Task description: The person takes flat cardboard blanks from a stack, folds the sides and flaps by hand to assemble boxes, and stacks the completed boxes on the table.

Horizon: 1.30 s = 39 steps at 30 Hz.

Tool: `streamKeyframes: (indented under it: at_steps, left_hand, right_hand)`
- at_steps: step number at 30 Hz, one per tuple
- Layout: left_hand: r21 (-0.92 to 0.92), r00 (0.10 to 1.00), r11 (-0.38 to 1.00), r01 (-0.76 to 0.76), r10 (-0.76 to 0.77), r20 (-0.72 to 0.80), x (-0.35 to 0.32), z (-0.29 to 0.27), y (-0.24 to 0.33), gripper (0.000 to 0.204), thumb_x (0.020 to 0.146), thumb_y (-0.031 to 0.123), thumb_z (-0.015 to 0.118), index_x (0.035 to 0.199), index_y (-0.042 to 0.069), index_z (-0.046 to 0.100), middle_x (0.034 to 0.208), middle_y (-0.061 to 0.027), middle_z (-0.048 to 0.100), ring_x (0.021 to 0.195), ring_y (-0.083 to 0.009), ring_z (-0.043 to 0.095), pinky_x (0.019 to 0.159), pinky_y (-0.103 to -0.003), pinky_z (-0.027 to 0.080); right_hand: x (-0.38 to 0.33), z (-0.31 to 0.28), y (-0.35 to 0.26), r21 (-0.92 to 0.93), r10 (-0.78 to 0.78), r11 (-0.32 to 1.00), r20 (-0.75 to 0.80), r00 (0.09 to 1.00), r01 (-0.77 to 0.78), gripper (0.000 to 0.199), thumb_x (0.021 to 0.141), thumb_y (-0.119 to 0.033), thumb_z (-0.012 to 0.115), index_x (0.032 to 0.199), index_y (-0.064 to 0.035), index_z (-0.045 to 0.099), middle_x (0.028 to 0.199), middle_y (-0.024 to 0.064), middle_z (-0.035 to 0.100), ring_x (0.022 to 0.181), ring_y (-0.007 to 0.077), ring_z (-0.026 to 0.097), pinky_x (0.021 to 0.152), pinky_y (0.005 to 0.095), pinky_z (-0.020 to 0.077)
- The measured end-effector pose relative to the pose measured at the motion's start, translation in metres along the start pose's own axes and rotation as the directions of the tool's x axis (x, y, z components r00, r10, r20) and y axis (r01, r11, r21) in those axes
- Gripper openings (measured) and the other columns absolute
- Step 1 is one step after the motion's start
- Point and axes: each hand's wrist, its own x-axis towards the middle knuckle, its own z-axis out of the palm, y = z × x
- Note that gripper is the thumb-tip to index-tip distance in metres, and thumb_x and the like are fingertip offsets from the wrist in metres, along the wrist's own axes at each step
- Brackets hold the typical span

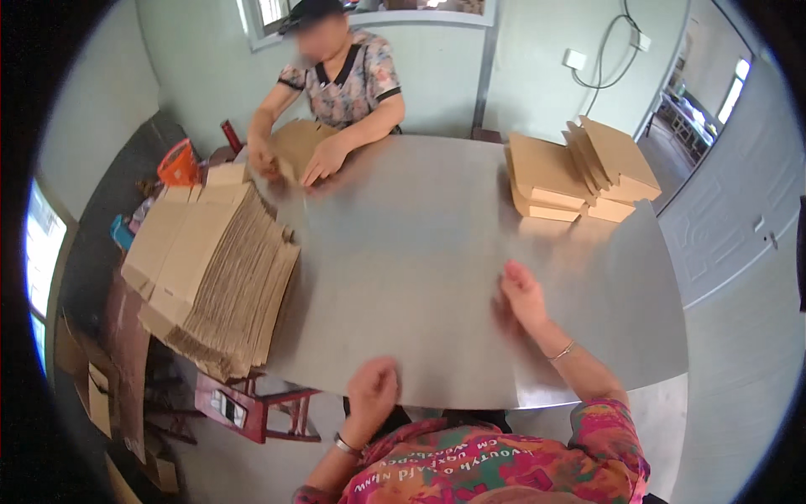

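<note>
Near the front edge of the metal table [411,277], my left hand [374,391] is loosely curled, blurred at the fingers, with nothing visible in it. My right hand [522,290] hovers over the table's right half, fingers bent inward and no object seen in them. Left of my hands stands a tall stack of flat cardboard box blanks [197,231]. Folded brown cardboard boxes [550,168] are piled at the far right, beyond my right hand. Neither hand touches the blanks or the boxes.
Across the table, a co-worker [348,84] handles a brown cardboard piece [298,147] with both hands. An orange basket [178,165] is behind the blanks. A red wooden stool [239,412] stands below the table at the left. A white door [730,193] is at the right.
</note>
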Motion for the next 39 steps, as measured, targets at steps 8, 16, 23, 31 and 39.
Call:
streamKeyframes:
  at_steps: [8, 16, 23, 31, 39]
  left_hand:
    - [-0.968, 0.971, 0.164, -0.191, 0.175, -0.162, 0.081, -0.144, 0.100, 0.014, 0.084, -0.006, 0.053, 0.096, -0.004, 0.060, 0.069, -0.0114, 0.060, 0.062, -0.0210, 0.058, 0.056, -0.030, 0.048]
    - [-0.990, 0.576, 0.138, 0.011, 0.809, 0.119, 0.115, -0.213, 0.144, 0.022, 0.091, 0.022, 0.065, 0.084, 0.002, 0.066, 0.072, -0.0110, 0.065, 0.056, -0.0176, 0.057, 0.047, -0.028, 0.041]
    - [-0.980, 0.701, 0.196, -0.027, 0.703, 0.122, 0.079, -0.220, 0.180, 0.030, 0.085, 0.030, 0.074, 0.085, 0.000, 0.068, 0.059, -0.0048, 0.060, 0.040, -0.0114, 0.044, 0.038, -0.023, 0.031]
    - [-0.979, 0.693, 0.203, -0.020, 0.709, 0.133, 0.060, -0.221, 0.160, 0.026, 0.088, 0.027, 0.070, 0.077, 0.004, 0.066, 0.050, -0.0003, 0.051, 0.034, -0.0111, 0.034, 0.033, -0.025, 0.023]
    - [-0.970, 0.605, 0.239, -0.048, 0.779, 0.162, 0.070, -0.223, 0.166, 0.026, 0.091, 0.023, 0.067, 0.072, 0.005, 0.065, 0.050, -0.0002, 0.050, 0.034, -0.0111, 0.034, 0.034, -0.025, 0.022]
  right_hand:
    - [-0.040, 0.047, -0.036, -0.730, -0.145, 0.635, 0.207, 0.968, 0.251, 0.039, 0.080, -0.015, 0.060, 0.119, -0.0101, 0.060, 0.125, 0.0079, 0.059, 0.120, 0.0303, 0.049, 0.101, 0.0438, 0.0350]
    - [-0.043, 0.055, -0.028, -0.770, -0.185, 0.551, 0.264, 0.947, 0.322, 0.036, 0.082, -0.015, 0.058, 0.117, -0.0100, 0.061, 0.127, 0.0066, 0.059, 0.121, 0.0297, 0.048, 0.102, 0.0439, 0.0340]
    - [-0.047, 0.061, -0.029, -0.780, -0.210, 0.530, 0.260, 0.943, 0.333, 0.032, 0.084, -0.015, 0.057, 0.115, -0.0089, 0.062, 0.128, 0.0066, 0.059, 0.121, 0.0302, 0.048, 0.103, 0.0433, 0.0337]
    - [-0.048, 0.055, -0.025, -0.773, -0.201, 0.542, 0.261, 0.944, 0.330, 0.031, 0.084, -0.016, 0.056, 0.114, -0.0086, 0.062, 0.128, 0.0067, 0.059, 0.121, 0.0293, 0.048, 0.103, 0.0432, 0.0338]
    - [-0.045, 0.057, -0.022, -0.779, -0.203, 0.536, 0.257, 0.945, 0.327, 0.031, 0.085, -0.015, 0.055, 0.115, -0.0087, 0.062, 0.128, 0.0073, 0.058, 0.121, 0.0294, 0.048, 0.103, 0.0446, 0.0324]
